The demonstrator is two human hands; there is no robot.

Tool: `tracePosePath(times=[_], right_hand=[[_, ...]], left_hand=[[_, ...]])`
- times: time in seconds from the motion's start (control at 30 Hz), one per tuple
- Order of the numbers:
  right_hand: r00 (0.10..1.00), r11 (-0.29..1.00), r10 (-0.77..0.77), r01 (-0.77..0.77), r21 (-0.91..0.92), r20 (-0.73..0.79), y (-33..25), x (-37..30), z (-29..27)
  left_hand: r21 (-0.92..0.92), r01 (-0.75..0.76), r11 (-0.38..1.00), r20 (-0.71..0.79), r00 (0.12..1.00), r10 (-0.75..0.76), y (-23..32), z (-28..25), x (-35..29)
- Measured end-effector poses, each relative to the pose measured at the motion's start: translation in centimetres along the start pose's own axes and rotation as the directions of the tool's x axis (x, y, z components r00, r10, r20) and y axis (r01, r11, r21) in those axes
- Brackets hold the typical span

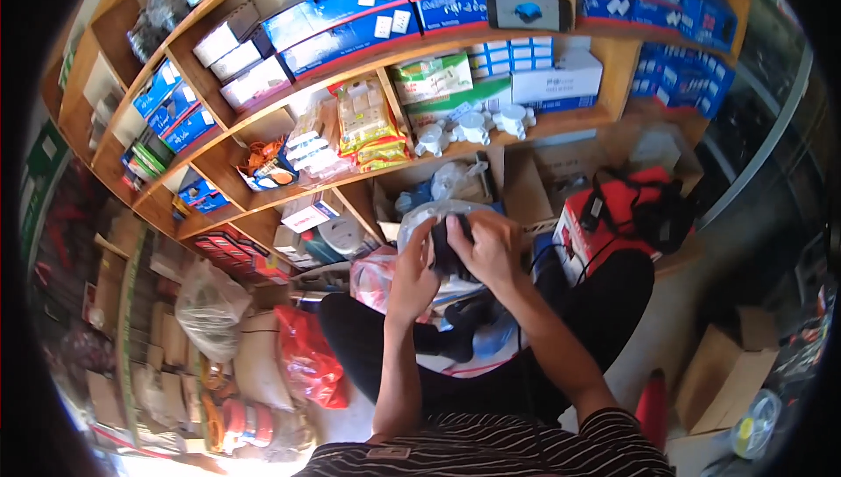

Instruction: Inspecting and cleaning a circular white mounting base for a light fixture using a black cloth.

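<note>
Both of my hands meet in front of me, above my crossed legs in dark trousers. Between them is a small black object (pixel 449 247), partly covered by my fingers, and its exact kind cannot be made out. My left hand (pixel 413 277) grips its left side. From the right, my right hand (pixel 491 247) is closed on it, thumb over the top. Just behind the hands lies a clear plastic bag (pixel 419 214). A thin black cord (pixel 519 337) runs down near my right forearm.
Wooden shelves (pixel 263 195) ahead hold blue boxes (pixel 342 43), packets, white round fittings (pixel 473 128) and a propped phone (pixel 529 13). A red box (pixel 604 219) with black straps stands to the right, an open carton (pixel 727 372) lower right. Red (pixel 308 359) and whitish (pixel 212 309) bags sit left.
</note>
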State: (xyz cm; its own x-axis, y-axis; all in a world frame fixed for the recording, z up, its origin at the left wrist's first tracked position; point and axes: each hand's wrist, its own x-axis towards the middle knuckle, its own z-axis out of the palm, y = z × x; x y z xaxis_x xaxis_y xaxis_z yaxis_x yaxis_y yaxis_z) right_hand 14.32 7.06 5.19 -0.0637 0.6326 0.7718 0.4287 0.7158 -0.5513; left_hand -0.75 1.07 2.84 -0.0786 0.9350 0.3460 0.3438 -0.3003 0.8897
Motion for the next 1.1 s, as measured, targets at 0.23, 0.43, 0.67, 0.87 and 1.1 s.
tracePosePath(times=[0.23, 0.43, 0.67, 0.87, 1.1], right_hand=[[0.814, 0.745, 0.453, -0.570, 0.346, 0.363, 2.0, 3.7, -0.2], [0.993, 0.957, 0.105, -0.087, 0.275, -0.051, 3.8, 5.0, -0.3], [0.910, 0.955, -0.294, 0.288, 0.066, 0.291, 3.0, 4.5, -0.8], [0.786, 0.894, -0.446, 0.415, 0.170, 0.429, 2.0, 4.4, 2.3], [0.830, 0.903, -0.364, 0.204, 0.378, 0.423, 2.1, 2.5, 2.8]], left_hand=[[-0.696, 0.303, 0.651, 0.161, 0.949, -0.271, -0.6, 5.6, 0.9], [-0.832, 0.305, 0.463, 0.215, 0.947, -0.238, 1.1, 9.0, 3.8], [-0.950, 0.018, 0.313, -0.002, 0.998, -0.062, 0.1, 5.1, 8.0], [-0.941, 0.055, 0.335, -0.010, 0.982, -0.191, 0.0, 0.3, 6.6], [-0.555, -0.012, 0.832, -0.143, 0.986, -0.081, -2.2, -0.3, 5.7]])
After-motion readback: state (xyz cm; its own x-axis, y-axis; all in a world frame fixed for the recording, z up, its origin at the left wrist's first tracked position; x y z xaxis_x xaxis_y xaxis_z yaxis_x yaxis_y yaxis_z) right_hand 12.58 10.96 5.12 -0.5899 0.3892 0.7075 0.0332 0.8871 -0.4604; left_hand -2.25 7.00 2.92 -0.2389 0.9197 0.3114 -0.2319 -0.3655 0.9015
